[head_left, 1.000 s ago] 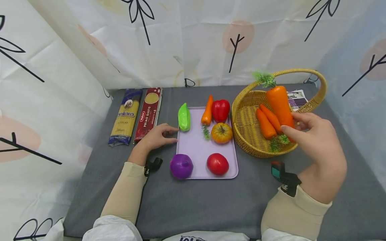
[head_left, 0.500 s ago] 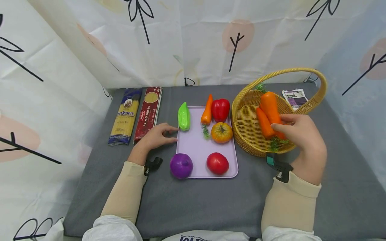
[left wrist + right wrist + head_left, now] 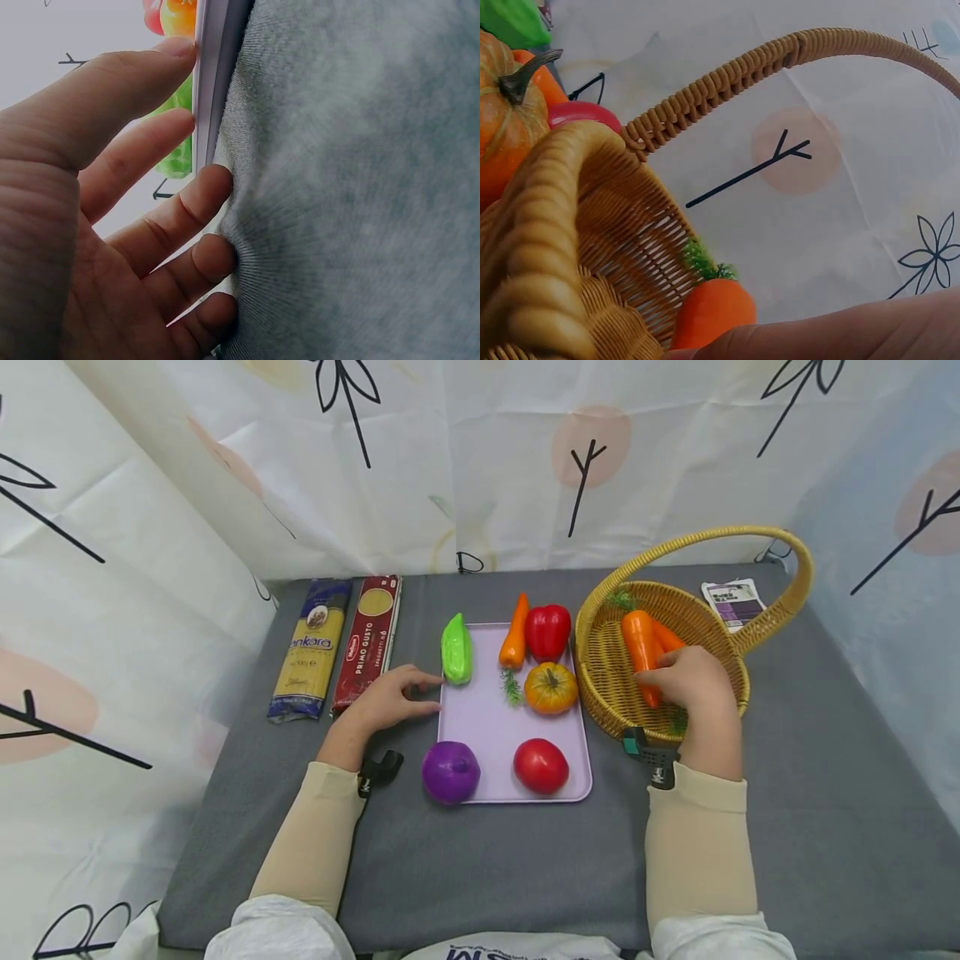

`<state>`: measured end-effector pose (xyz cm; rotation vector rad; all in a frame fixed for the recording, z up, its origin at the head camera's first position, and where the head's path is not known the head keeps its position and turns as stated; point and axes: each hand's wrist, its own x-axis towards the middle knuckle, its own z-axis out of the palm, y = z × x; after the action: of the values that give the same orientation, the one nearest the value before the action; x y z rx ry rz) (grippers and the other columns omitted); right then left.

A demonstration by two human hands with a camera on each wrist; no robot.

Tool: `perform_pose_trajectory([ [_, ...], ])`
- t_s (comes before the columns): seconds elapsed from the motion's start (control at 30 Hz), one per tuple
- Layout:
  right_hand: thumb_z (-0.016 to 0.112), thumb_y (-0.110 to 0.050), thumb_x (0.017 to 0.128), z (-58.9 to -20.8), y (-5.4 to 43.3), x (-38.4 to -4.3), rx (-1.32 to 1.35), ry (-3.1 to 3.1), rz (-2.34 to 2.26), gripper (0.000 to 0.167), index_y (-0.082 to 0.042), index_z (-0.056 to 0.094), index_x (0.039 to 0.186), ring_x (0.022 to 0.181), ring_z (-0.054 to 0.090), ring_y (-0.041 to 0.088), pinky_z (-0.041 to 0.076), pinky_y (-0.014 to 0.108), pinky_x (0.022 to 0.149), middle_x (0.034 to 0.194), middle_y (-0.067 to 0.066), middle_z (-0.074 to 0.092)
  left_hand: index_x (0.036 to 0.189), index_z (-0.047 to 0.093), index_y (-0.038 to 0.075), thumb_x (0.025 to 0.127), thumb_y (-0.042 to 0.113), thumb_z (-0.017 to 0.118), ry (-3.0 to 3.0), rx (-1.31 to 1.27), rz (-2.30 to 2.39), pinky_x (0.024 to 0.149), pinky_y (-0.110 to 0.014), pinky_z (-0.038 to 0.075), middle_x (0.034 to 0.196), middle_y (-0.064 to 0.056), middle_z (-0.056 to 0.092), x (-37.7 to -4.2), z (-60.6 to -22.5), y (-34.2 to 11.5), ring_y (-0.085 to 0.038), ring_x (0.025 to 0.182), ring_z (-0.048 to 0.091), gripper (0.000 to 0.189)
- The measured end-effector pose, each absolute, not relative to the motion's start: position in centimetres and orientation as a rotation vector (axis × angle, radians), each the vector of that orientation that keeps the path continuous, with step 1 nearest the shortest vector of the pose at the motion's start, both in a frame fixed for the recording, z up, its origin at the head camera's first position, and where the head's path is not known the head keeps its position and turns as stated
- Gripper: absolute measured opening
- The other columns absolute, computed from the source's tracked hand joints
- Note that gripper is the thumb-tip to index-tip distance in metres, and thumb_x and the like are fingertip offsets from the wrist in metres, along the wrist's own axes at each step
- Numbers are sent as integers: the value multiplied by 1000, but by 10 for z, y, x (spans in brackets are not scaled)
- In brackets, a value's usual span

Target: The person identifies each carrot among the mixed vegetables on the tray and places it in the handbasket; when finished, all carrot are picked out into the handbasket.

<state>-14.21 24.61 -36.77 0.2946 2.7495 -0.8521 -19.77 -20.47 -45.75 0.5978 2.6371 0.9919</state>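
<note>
My right hand [image 3: 697, 681] pinches a large orange carrot [image 3: 640, 639] low down, inside the yellow wicker basket [image 3: 609, 717]. More orange carrot [image 3: 667, 637] lies behind it, partly covered by the hand. In the right wrist view the held carrot's top [image 3: 716, 307] and green tuft show against the basket wall. My left hand [image 3: 386, 700] rests at the lilac tray's [image 3: 487, 718] left edge, fingertips and thumb at the rim, fingers loosely extended. On the tray are a green pepper-shaped vegetable [image 3: 457, 652], a carrot [image 3: 513, 645], a red bell pepper [image 3: 547, 632], a small pumpkin [image 3: 551, 688] and a tomato [image 3: 541, 767].
A purple onion-like vegetable [image 3: 451, 772] sits over the tray's near left corner. Two pasta packs, yellow-blue [image 3: 309, 652] and red [image 3: 367, 639], lie left of the tray. A printed packet [image 3: 735, 602] lies behind the basket, whose handle [image 3: 795, 578] arches high.
My right hand has moved left and lowered the large carrot into the basket, shifting it toward the basket's left side. The left hand has stayed at the tray edge.
</note>
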Motion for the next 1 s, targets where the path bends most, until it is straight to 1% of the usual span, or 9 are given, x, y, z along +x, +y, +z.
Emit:
perform_pose_trajectory([
  [0.13,72,-37,90,-370,241,-143,329,2770,-817,49,10,71,105,82,54,35,42,40,68,92,21,63,133,71,20,89,34,82,2640,606,988,79,-39,46,108,-4,61,-198,-458,-205,-23,93,53,47],
  [0.23,74,-37,89,-371,239,-144,339,2788,-781,47,9,70,98,79,54,35,42,40,68,87,20,62,133,71,20,89,34,82,2640,607,982,79,-39,46,109,-4,61,-198,-457,-204,-23,93,53,47],
  [0.4,77,-37,88,-370,237,-145,346,2810,-743,48,9,69,96,79,55,35,42,41,67,88,21,62,133,71,19,89,33,82,2641,607,982,79,-39,46,109,-4,61,-197,-456,-204,-23,93,53,47],
  [0.5,77,-37,88,-369,237,-145,339,2817,-738,48,10,71,99,81,56,37,43,43,70,88,21,65,133,71,19,89,33,82,2641,601,981,79,-39,46,109,-4,61,-198,-456,-204,-23,93,53,46],
  [0.6,75,-35,89,-368,238,-144,338,2819,-753,47,10,72,103,87,58,40,45,48,77,87,21,68,132,71,19,90,33,82,2640,598,984,79,-39,46,108,-4,61,-198,-457,-204,-23,93,53,46],
  [0.73,71,-37,93,-361,240,-140,359,2841,-794,55,10,68,121,106,57,48,44,57,92,113,31,67,132,72,19,89,33,82,2639,599,992,79,-39,46,108,-4,61,-197,-456,-204,-23,92,53,46],
  [0.8,69,-39,94,-357,240,-138,377,2863,-831,61,11,62,131,113,54,49,43,59,96,126,33,61,132,72,19,89,33,82,2637,597,994,79,-39,45,108,-4,61,-197,-456,-204,-23,92,53,46],
  [0.83,67,-40,96,-355,239,-136,382,2879,-842,63,10,60,133,114,54,49,43,59,96,130,33,59,132,72,19,89,33,82,2635,596,996,79,-39,45,109,-4,61,-197,-456,-204,-23,92,53,46],
  [1.0,65,-43,98,-340,232,-129,418,2949,-1025,62,6,60,136,111,58,42,46,55,93,123,26,64,133,71,20,89,34,82,2635,587,989,79,-39,46,110,-4,61,-197,-455,-203,-23,94,53,47],
])
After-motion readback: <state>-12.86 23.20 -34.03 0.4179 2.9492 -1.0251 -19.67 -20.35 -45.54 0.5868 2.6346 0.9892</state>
